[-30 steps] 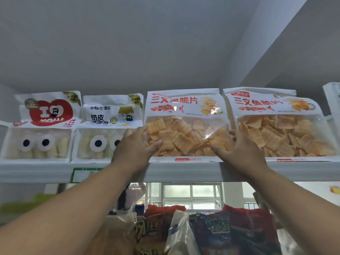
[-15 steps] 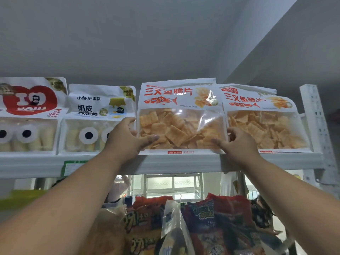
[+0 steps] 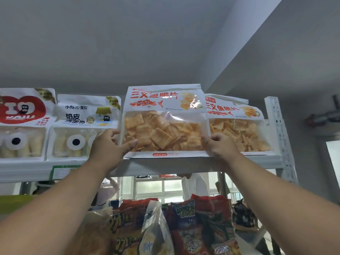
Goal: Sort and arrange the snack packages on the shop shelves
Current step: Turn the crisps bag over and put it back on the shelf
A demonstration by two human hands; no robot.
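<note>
A white bag of orange fish crisps point(image 3: 164, 124) stands upright on the top white shelf point(image 3: 161, 165). My left hand point(image 3: 108, 146) grips its lower left edge, thumb across the front. My right hand point(image 3: 219, 145) pinches its lower right corner. A second identical crisps bag point(image 3: 239, 126) stands just behind and to the right, partly covered by the first. Two white bread-roll bags stand to the left: one with a yellow print point(image 3: 82, 126), one with a red heart point(image 3: 22, 122).
A perforated white upright point(image 3: 281, 137) closes the shelf's right end. Several colourful snack bags point(image 3: 185, 225) crowd the level below, between my forearms. A green price tag point(image 3: 60, 172) sits on the shelf lip. The ceiling is close above.
The crisps bag in my hands has come forward and slightly right, now overlapping the second crisps bag. My view has drifted right, showing the shelf's end post.
</note>
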